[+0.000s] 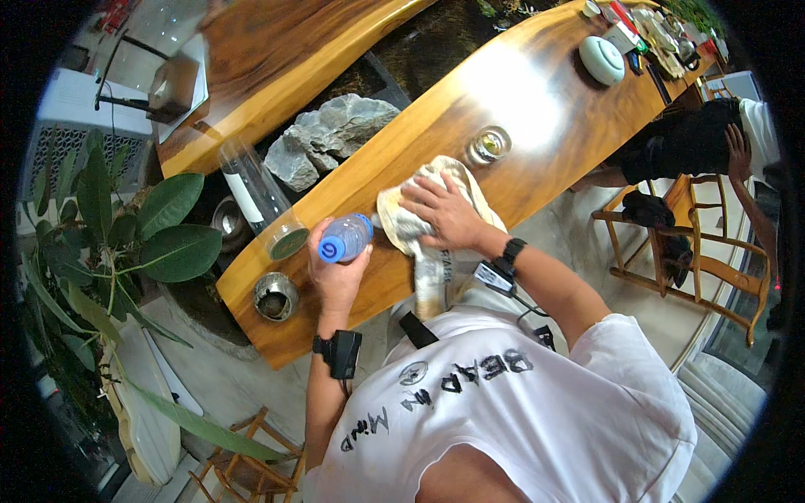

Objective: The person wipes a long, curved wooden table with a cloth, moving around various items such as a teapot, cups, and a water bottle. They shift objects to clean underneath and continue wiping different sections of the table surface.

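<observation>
My left hand (338, 270) is closed around a clear plastic bottle (352, 231) with a blue cap, held over the near part of a polished wooden slab table (390, 276). To its right, my right hand (443, 210) lies flat, fingers spread, on a crumpled cream cloth (468, 179), pressing it on the tabletop. Part of the cloth hangs over the table's near edge. Just beyond the cloth stands a small glass cup (489, 145) with yellowish contents. Left of the bottle is a tall clear cylinder (277, 223), and below that a round metallic pot (275, 297).
A grey rock (330, 135) sits behind the table's far edge. Farther right are a pale green lidded container (602, 61) and assorted small items. A leafy plant (179, 248) is at left. Wooden chairs (698, 239) and another person (698, 141) are at right.
</observation>
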The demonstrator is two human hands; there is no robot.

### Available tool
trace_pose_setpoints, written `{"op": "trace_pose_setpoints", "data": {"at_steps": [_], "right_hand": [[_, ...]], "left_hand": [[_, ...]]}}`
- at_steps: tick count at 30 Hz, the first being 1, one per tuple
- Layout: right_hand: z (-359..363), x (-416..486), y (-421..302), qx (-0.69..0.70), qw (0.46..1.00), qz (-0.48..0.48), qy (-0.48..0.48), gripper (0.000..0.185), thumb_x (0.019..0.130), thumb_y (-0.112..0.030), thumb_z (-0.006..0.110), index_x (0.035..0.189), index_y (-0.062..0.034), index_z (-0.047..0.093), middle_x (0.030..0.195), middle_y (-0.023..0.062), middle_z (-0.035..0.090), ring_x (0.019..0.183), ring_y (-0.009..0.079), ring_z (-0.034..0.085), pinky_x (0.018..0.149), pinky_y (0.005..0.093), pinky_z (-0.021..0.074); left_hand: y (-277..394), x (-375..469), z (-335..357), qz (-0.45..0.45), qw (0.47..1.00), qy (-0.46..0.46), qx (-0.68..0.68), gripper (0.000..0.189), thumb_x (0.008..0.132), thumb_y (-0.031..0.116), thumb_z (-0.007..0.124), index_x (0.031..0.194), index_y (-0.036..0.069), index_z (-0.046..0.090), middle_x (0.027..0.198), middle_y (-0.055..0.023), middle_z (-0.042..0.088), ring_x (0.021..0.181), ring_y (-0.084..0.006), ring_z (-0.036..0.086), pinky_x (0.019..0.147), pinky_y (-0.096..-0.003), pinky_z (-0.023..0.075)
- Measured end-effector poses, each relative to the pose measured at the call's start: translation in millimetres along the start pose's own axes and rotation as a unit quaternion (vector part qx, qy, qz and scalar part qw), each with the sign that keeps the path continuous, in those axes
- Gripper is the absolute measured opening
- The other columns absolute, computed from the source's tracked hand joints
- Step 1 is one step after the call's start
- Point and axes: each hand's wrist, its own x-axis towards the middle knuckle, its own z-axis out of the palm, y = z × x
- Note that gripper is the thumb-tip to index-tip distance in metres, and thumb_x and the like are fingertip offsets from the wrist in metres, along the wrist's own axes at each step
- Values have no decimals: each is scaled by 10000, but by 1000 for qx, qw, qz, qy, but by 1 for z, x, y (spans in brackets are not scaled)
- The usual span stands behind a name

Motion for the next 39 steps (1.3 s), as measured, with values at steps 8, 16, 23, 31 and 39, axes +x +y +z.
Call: {"op": "trace_pose_setpoints", "data": {"at_steps": [8,16,23,31,39], "right_hand": [[-9,-27,2,42,999,21,-2,782,661,-329,771,1384,-155,529,1486,63,455,1400,299,379,1135,619,247],[-11,-22,-1,34,999,26,7,747,675,-345,723,1376,-160,543,1475,77,475,1386,323,407,1132,624,247],[-7,-21,-5,-6,1000,25,-15,770,678,-326,723,1407,-176,525,1486,79,458,1405,338,374,1150,623,208],[10,5,-59,16,972,-157,-176,808,658,-352,759,1409,-168,524,1488,101,455,1402,345,373,1165,630,188],[71,70,-158,92,903,-340,-245,817,607,-252,760,1388,-152,542,1477,91,463,1395,302,390,1173,602,208]], "left_hand": [[-19,40,37,1,999,8,48,768,609,139,903,1263,39,512,1202,-161,610,1110,-352,601,970,-437,474],[-31,53,55,25,999,47,4,805,640,116,896,1330,51,487,1223,-149,606,1122,-326,601,972,-417,481],[-19,18,43,-25,998,43,-38,872,670,133,894,1408,66,434,1328,-170,527,1197,-298,553,925,-372,523],[-49,-122,-44,-94,988,-68,-104,336,790,67,802,1100,37,677,1034,-90,690,951,-210,684,782,-317,563],[-91,-180,-94,-219,952,207,-53,616,762,54,815,1311,44,536,1226,-123,624,1111,-221,616,861,-342,510]]}}
